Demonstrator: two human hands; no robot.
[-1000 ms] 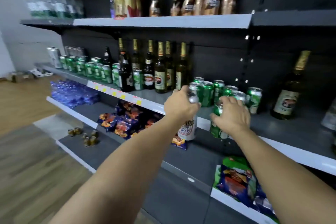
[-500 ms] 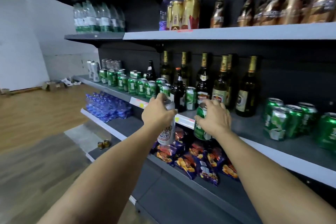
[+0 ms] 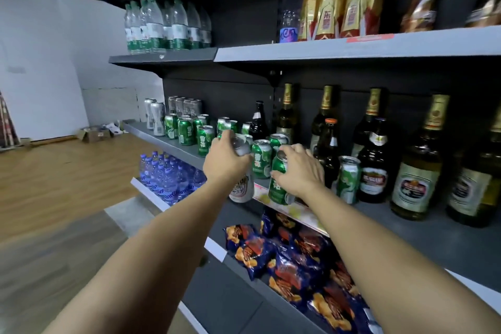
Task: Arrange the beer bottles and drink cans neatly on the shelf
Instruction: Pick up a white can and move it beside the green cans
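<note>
Gripping a white-and-silver can (image 3: 242, 171) from above with the left hand (image 3: 224, 158), fingers curling round its top, its body hanging just in front of the middle shelf (image 3: 423, 228) edge; clasping a green can (image 3: 279, 184) near its top with the right hand (image 3: 301, 169), fingers wrapping its upper half, its base hanging at the shelf's front lip; holding the two cans side by side, near each other but apart, both upright.

Standing just behind the held cans, toward 12 o'clock: two more green cans (image 3: 261, 157); sitting at 3 o'clock of the right hand, a lone green can (image 3: 347, 180), upright, just beside a short dark bottle (image 3: 375, 168); lining up behind and onward toward 3 o'clock, tall gold-foiled beer bottles (image 3: 418, 168) on the same shelf; clustering toward 10 o'clock of the left hand, a group of green cans (image 3: 187, 131), with silver cans (image 3: 157, 120) at the shelf's far left end.

Resting on the top shelf (image 3: 325, 47), toward 12 o'clock: gold-labelled bottles (image 3: 347, 0); toward 11 o'clock, clear water bottles with green labels (image 3: 165, 26).

Lying on the lower shelf, toward 6 o'clock of the hands: blue snack bags (image 3: 287, 257); packing in toward 8 o'clock, blue-capped water bottles (image 3: 165, 173).
</note>
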